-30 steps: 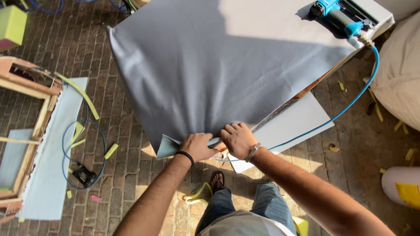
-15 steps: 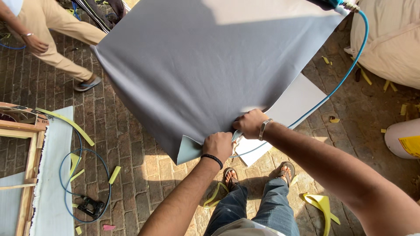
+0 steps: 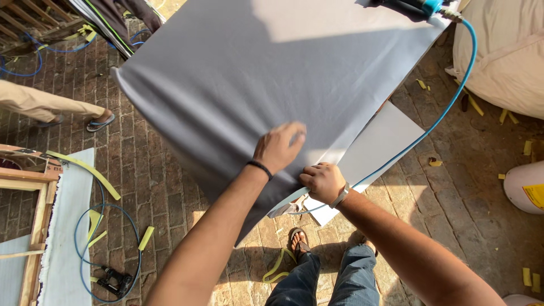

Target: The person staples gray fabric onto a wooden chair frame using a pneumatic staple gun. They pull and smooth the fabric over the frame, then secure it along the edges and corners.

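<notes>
Nearest the camera: the person's own legs in blue jeans (image 3: 317,283), one sandalled foot (image 3: 298,242) on the brick floor (image 3: 453,209), a yellow strip (image 3: 276,266) curled beside it.

Right hand (image 3: 323,182): closed, fingers curled over the near edge of the grey fabric (image 3: 255,85), gripping it at the low corner. Watch-like band at the wrist.

Left hand (image 3: 279,147): open, palm down, fingers spread flat on the fabric surface just above and left of the right hand. Dark band at the wrist. It presses, does not grip.

Grey fabric: large sheet, draped over a raised desk-like panel, hanging past its near-left edge; creases radiate from the two hands. Far part in sunlight, near part in shade.

Under the fabric, right: pale flat board (image 3: 379,144) showing. A blue hose (image 3: 447,107) crosses it and runs up to a blue air tool (image 3: 422,5) at the sheet's far right corner.

Left floor: small black tool (image 3: 116,281) on a looped blue cable (image 3: 105,209), wooden frame (image 3: 34,226), yellow offcuts.

Far left: another person's trouser leg (image 3: 39,102) and sandal. Far right: cream padded bundle (image 3: 501,51).
</notes>
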